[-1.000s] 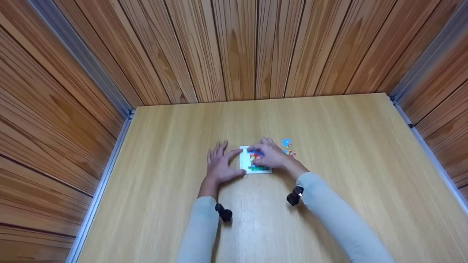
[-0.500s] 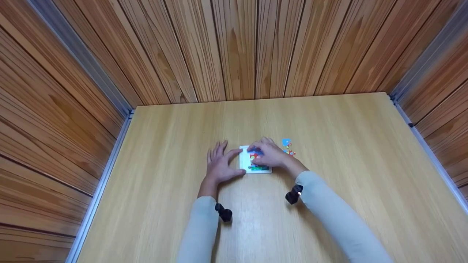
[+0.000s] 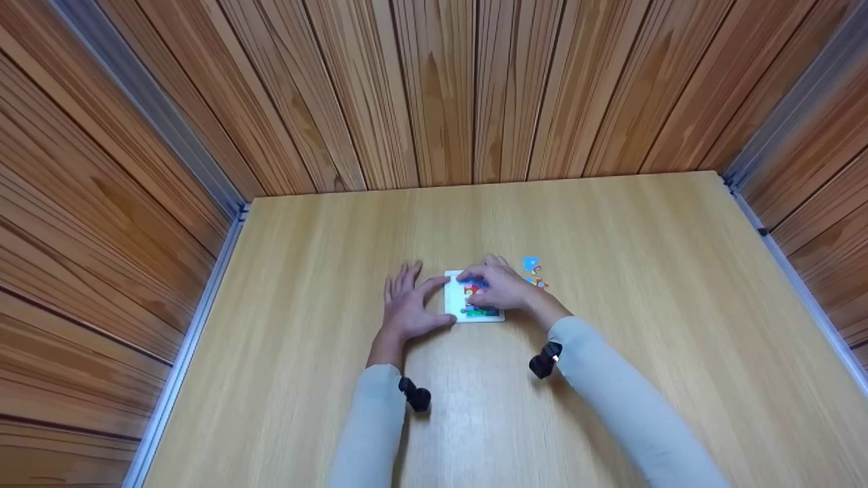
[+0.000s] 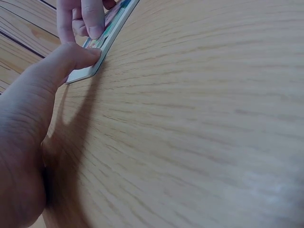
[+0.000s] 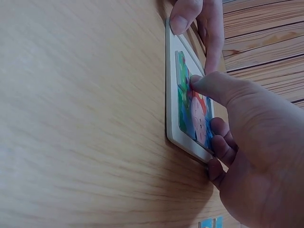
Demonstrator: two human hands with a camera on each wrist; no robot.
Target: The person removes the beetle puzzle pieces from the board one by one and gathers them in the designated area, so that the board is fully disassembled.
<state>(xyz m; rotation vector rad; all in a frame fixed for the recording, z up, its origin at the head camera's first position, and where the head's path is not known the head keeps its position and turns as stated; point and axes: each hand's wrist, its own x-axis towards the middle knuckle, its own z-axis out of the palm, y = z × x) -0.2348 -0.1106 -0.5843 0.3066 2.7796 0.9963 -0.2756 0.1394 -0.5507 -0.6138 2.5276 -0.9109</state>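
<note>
A small white puzzle board (image 3: 453, 298) with a colourful picture lies flat on the table. My left hand (image 3: 408, 312) is spread at its left side, thumb tip on the near corner and index fingertip at the far one. Over the board, my right hand (image 3: 498, 288) holds a jigsaw puzzle piece between thumb and index finger, at the left part of the picture. The right wrist view shows its thumb (image 5: 213, 85) on the pieces beside a pink character (image 5: 198, 118), the other fingers curled at the board's edge. The right hand covers much of the picture.
Several loose puzzle pieces (image 3: 531, 263), blue, red and yellow, lie on the table just right of the board, behind the right wrist. Wood-panelled walls (image 3: 434, 95) close off the back and both sides of the table (image 3: 325, 271). Each sleeve carries a small black camera (image 3: 415, 395).
The right forearm has shifted very slightly. Both hands otherwise keep their places at the board, and the loose pieces lie as before.
</note>
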